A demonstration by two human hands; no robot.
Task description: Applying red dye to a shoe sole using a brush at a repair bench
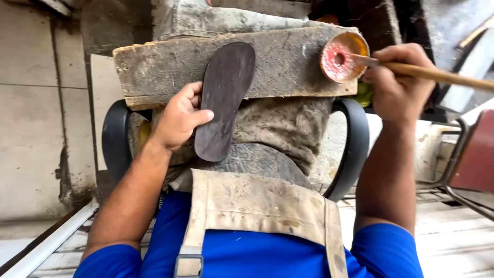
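Observation:
My left hand (177,117) grips the edge of a dark brown shoe sole (225,98) that lies lengthwise across a worn wooden board (170,67) resting on my lap. My right hand (399,82) holds a wooden-handled brush (437,75) whose tip dips into a small round tin (343,55) with red residue, standing at the board's right end. A stained cloth apron (257,201) covers my blue shirt.
Black chair armrests (355,144) curve at both sides of my lap. A dirty tiled wall (31,103) lies to the left. A reddish-brown metal-framed seat (476,154) stands at the right edge. Grey cloth bundles (216,20) sit beyond the board.

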